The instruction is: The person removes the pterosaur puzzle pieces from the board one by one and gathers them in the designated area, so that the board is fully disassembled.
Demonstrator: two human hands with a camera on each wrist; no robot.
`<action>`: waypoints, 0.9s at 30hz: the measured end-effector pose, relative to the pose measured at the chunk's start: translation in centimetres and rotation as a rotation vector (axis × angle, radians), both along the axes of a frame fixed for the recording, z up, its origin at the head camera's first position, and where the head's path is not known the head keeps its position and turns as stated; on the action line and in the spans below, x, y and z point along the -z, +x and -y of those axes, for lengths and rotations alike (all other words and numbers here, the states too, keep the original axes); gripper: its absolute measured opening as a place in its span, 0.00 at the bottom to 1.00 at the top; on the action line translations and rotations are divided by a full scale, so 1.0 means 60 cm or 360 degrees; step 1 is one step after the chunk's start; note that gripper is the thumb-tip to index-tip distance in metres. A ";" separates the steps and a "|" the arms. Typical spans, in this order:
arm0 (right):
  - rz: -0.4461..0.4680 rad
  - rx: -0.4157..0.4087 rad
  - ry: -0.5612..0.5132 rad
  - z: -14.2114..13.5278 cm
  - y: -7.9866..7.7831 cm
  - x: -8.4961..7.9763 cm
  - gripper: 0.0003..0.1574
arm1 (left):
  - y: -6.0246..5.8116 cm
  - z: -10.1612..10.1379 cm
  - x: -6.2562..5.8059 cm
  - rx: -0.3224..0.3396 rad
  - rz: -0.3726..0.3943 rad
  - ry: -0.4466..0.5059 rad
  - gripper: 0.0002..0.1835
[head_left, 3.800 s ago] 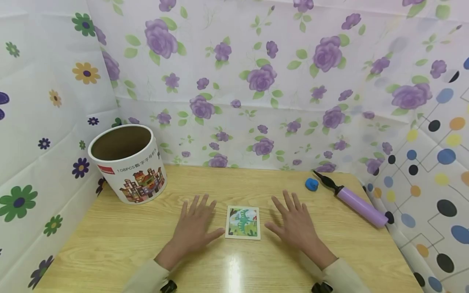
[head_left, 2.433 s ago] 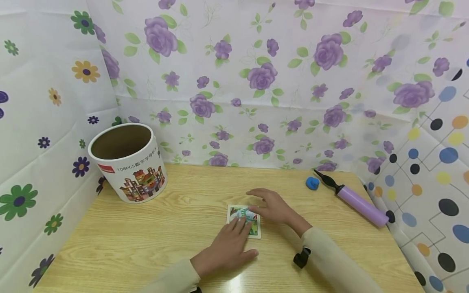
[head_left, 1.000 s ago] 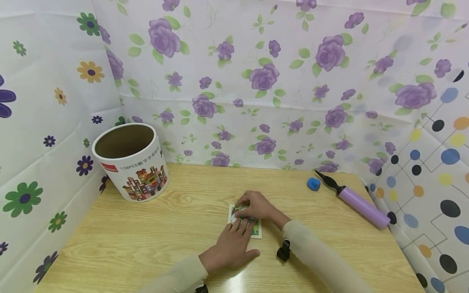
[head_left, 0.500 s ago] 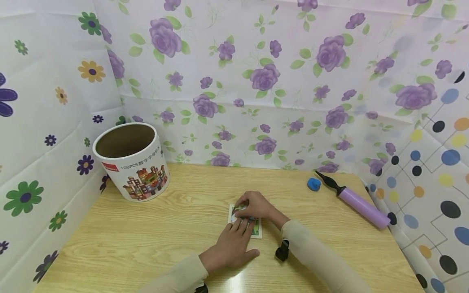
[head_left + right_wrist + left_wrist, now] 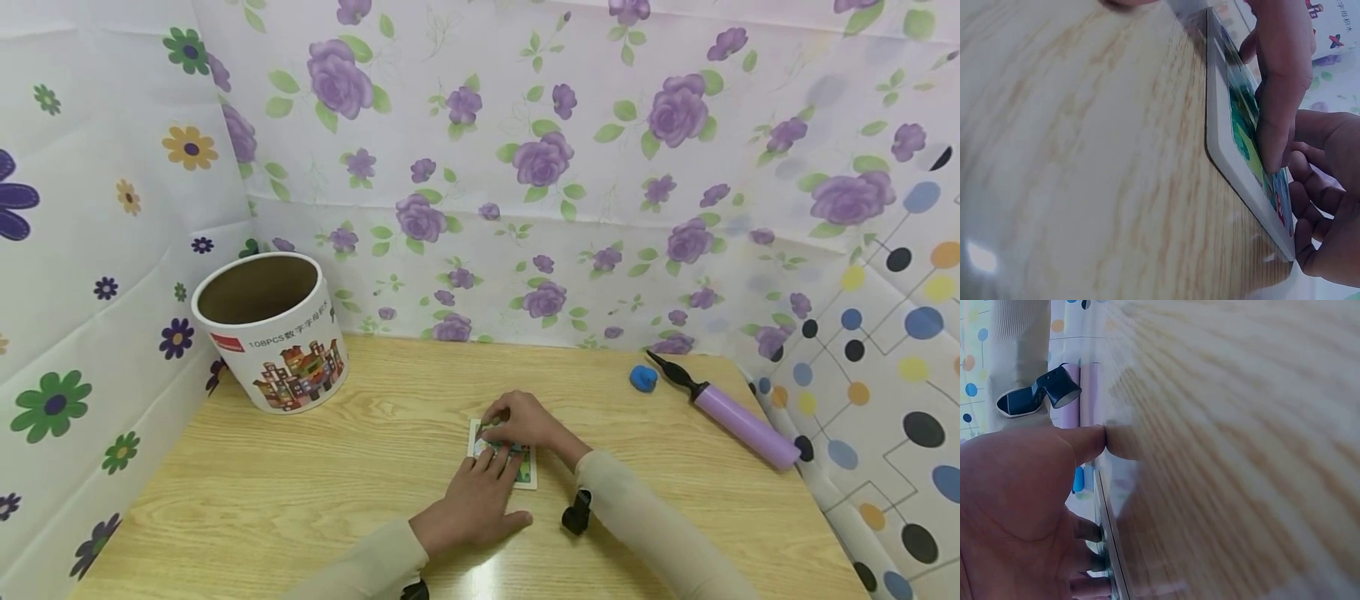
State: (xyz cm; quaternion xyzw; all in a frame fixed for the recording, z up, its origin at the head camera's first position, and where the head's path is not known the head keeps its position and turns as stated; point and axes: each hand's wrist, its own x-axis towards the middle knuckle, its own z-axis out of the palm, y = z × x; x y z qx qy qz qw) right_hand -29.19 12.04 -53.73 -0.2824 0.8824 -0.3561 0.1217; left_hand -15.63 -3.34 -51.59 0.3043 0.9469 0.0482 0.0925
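Observation:
A small white-framed puzzle board (image 5: 529, 475) with a green dinosaur picture lies flat on the table, partly covered by both hands. My left hand (image 5: 480, 504) rests over its near part, fingers extended onto the picture and thumb out to the side. Fingers of my right hand (image 5: 528, 421) are curled at the far part of the board, thumb and forefinger close together on the picture. In the right wrist view, curled right-hand fingers (image 5: 1313, 187) touch the board's edge beside the left-hand fingers. Whether a loose piece sits between them is hidden.
A large white printed bucket (image 5: 273, 333) stands at the back left of the wooden table (image 5: 300, 483). A small blue object (image 5: 643, 378) and a purple hand pump (image 5: 742, 423) lie at the back right. Patterned cloth walls enclose three sides.
Both hands came from either side of the board onto it; the left settled on the near part, the right curled its fingers at the far part. Over the last second they have hardly moved.

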 end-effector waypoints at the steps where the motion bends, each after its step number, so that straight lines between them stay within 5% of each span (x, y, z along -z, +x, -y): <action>1: 0.0002 0.0000 -0.0004 0.000 0.000 0.000 0.08 | 0.000 0.000 0.001 -0.0001 -0.0004 0.0000 0.48; 16: 0.0032 -0.0013 -0.0106 -0.004 0.002 -0.004 0.04 | -0.004 -0.002 -0.001 -0.0014 -0.0047 -0.0014 0.49; 27: 0.0091 -0.0011 -0.0285 -0.028 -0.003 -0.023 0.14 | -0.009 0.001 0.001 -0.0012 -0.0015 0.0008 0.48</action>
